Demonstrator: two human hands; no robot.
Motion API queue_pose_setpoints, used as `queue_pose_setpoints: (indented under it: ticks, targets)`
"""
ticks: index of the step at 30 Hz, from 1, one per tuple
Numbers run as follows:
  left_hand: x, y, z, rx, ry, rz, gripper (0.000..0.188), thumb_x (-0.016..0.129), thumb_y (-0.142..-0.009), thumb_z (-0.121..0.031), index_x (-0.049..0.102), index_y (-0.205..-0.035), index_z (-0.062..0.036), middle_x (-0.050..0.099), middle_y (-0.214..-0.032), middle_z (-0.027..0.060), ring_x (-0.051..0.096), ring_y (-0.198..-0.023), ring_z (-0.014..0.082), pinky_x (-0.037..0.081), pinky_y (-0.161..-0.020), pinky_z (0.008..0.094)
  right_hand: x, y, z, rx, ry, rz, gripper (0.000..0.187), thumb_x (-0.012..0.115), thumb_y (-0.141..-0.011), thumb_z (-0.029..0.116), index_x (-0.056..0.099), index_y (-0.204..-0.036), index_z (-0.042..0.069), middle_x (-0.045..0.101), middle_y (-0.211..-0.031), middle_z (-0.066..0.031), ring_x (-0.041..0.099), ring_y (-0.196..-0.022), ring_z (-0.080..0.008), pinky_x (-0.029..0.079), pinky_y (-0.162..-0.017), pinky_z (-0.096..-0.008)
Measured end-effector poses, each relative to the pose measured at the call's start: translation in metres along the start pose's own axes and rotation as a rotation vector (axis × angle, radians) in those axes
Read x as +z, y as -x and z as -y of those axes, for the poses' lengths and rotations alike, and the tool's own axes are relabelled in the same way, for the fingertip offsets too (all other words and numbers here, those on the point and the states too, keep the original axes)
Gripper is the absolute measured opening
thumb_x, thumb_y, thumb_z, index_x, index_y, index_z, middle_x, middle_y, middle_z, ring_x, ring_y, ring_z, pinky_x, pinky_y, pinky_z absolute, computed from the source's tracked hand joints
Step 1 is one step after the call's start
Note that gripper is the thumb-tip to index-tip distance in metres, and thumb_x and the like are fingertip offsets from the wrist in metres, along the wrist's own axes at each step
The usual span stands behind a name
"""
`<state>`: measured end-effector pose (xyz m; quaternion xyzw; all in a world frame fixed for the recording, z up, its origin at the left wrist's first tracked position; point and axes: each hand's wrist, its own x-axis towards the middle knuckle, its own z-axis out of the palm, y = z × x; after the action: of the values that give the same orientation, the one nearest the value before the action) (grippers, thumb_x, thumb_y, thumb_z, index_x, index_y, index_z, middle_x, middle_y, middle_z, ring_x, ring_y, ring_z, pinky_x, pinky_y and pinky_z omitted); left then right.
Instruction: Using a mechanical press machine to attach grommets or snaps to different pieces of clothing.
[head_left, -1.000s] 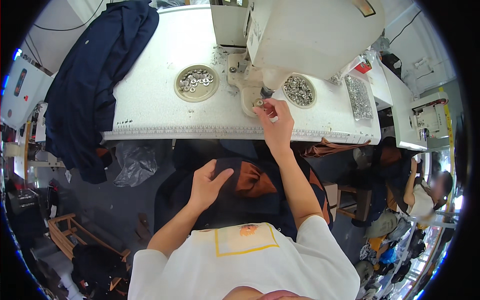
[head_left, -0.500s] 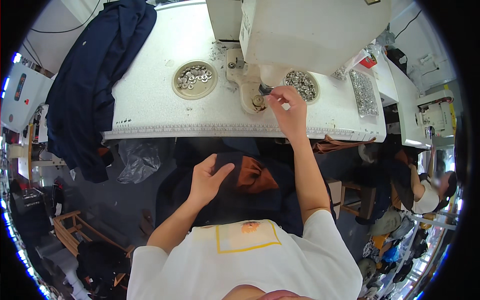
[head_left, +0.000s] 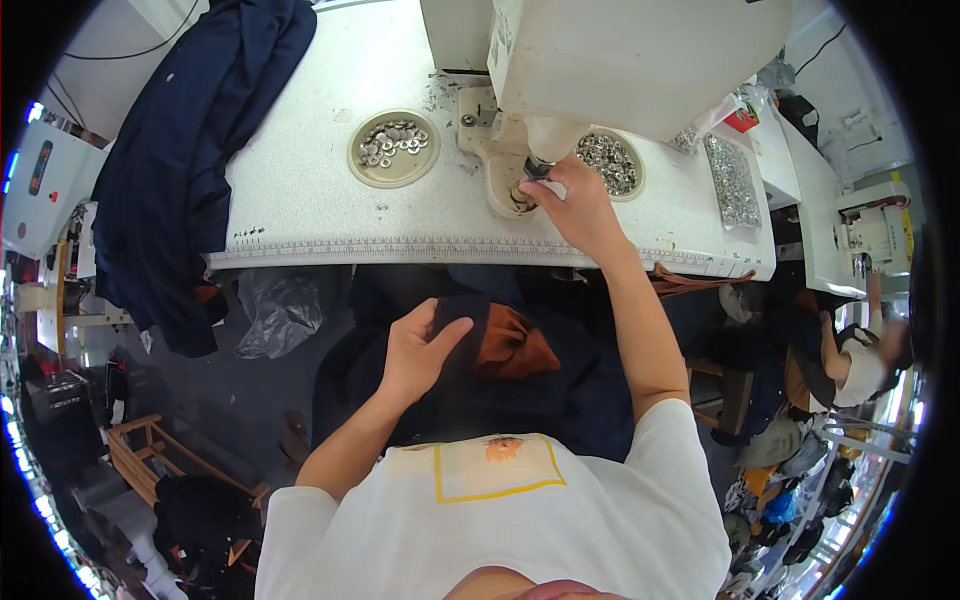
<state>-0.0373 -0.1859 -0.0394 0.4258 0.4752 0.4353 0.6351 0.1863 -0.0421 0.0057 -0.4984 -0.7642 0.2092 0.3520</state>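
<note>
My left hand (head_left: pixel 413 352) grips the edge of a dark navy garment (head_left: pixel 462 345), thumb on top of the cloth. An orange-brown lining (head_left: pixel 517 345) shows just right of that grip. The garment lies gathered across my lap below the table edge. My right hand (head_left: pixel 578 210) reaches to a snap-fastening press (head_left: pixel 500 165), fingertips pinched together at its lower die, just beneath the dark upper punch (head_left: pixel 538 168). Whatever sits between those fingers is too small or hidden to make out.
On the white table (head_left: pixel 300 190), a round dish (head_left: pixel 393 180) of metal snap parts stands left of the press; a fuller dish (head_left: pixel 607 165) is to its right. Another navy garment (head_left: pixel 185 160) hangs off the left end. A clear bag of metal parts (head_left: pixel 733 185) lies right.
My right hand has moved down and closer in, its fingertips now at the lower die. My left hand keeps its grip on the garment. The view has shifted slightly.
</note>
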Motion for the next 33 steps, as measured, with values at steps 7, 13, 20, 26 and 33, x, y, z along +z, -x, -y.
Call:
queue_pose_setpoints:
  ticks: [7,13,20,26,33]
  targets:
    - [0.002,-0.001,-0.001,0.022,0.003,-0.013,0.009,0.063,-0.089,-0.004,0.060,-0.094,0.0021,0.064,-0.082,-0.0002,0.054,-0.075,0.0022,0.046,-0.064,0.0183,-0.006,-0.006,-0.007,-0.080,-0.089,0.113,0.013,0.068,-0.082,0.007,0.066,-0.093,0.001,0.063,-0.092,-0.0105,0.061,-0.085,-0.0251,0.048,-0.076,-0.0326]
    - [0.006,-0.003,-0.005,0.019,-0.005,-0.027,0.010,0.064,-0.089,-0.005,0.060,-0.095,0.0022,0.064,-0.082,0.0001,0.054,-0.074,0.0024,0.046,-0.064,0.0186,-0.004,-0.003,-0.014,-0.133,-0.118,0.116,0.012,0.068,-0.082,0.004,0.065,-0.094,0.001,0.063,-0.091,-0.0099,0.061,-0.083,-0.0231,0.048,-0.075,-0.0304]
    - [0.004,-0.010,-0.005,0.041,-0.079,0.004,0.011,0.065,-0.087,-0.007,0.061,-0.093,0.0018,0.064,-0.079,-0.0003,0.053,-0.072,0.0022,0.045,-0.064,0.0197,-0.009,0.031,-0.026,0.144,-0.552,-0.124,0.015,0.058,-0.087,-0.003,0.064,-0.101,-0.003,0.064,-0.097,-0.0062,0.060,-0.091,-0.0143,0.045,-0.083,-0.0255]
    - [0.010,-0.034,-0.019,0.138,-0.089,0.011,0.013,0.064,-0.088,-0.008,0.063,-0.096,0.0020,0.066,-0.081,0.0006,0.054,-0.072,0.0024,0.046,-0.063,0.0198,-0.011,0.065,0.020,0.372,-0.642,0.245,0.020,0.053,-0.093,0.006,0.062,-0.108,-0.004,0.064,-0.099,-0.0046,0.057,-0.096,-0.0114,0.044,-0.087,-0.0247]
    - [0.029,-0.056,-0.038,0.053,0.142,0.051,0.014,0.059,-0.092,-0.010,0.063,-0.099,0.0010,0.064,-0.081,-0.0008,0.055,-0.070,0.0026,0.046,-0.061,0.0192,0.005,0.073,0.023,0.481,-0.791,0.132,0.018,0.052,-0.094,0.009,0.061,-0.101,-0.004,0.064,-0.094,-0.0032,0.056,-0.086,-0.0075,0.044,-0.079,-0.0210]
